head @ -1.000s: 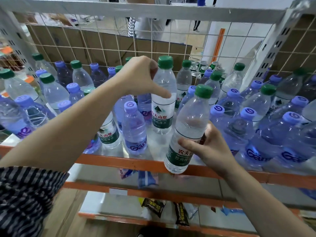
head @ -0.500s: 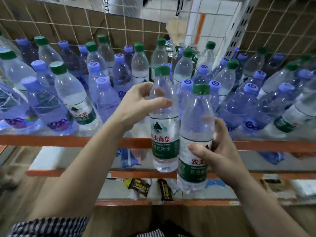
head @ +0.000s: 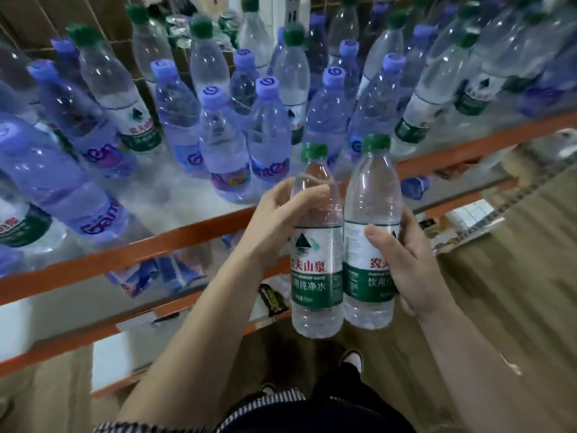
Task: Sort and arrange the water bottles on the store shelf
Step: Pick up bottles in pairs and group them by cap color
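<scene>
Clear ribbed plastic, green screw caps and green-and-white wrap labels: these are the two bottles I record in hand. Both are upright, side by side and touching, in front of the shelf's front rail and clear of it.

The left hand (head: 278, 223) grips the left bottle (head: 315, 276) at its tapered shoulder, above the label, with fingers curled round the far side and the thumb on the near side. The right hand (head: 409, 267) grasps the right bottle (head: 371, 195) round its cylindrical body, with the thumb lying across the label's upper edge and the fingers wrapped behind, out of my sight.

The shelf (head: 131, 251) has an orange painted metal rail along its front edge and a glossy white deck. Purple-tinted bottles (head: 224, 145) with lilac caps stand crowded on the deck. Clear green-capped bottles (head: 118, 89) of the same make as the held pair are mixed among them. A bare patch of deck lies just behind the rail, ahead of the left hand.

Behind the stock I note a thin wire grid over brown board. A lower orange rail (head: 62, 342) edges a second white deck, where small dark packets (head: 271, 298) lie flat. The floor (head: 515, 276) shows a wood-grain finish. Striped fabric (head: 274, 398) and a shoe toe (head: 352, 360) appear at the bottom of the view.
</scene>
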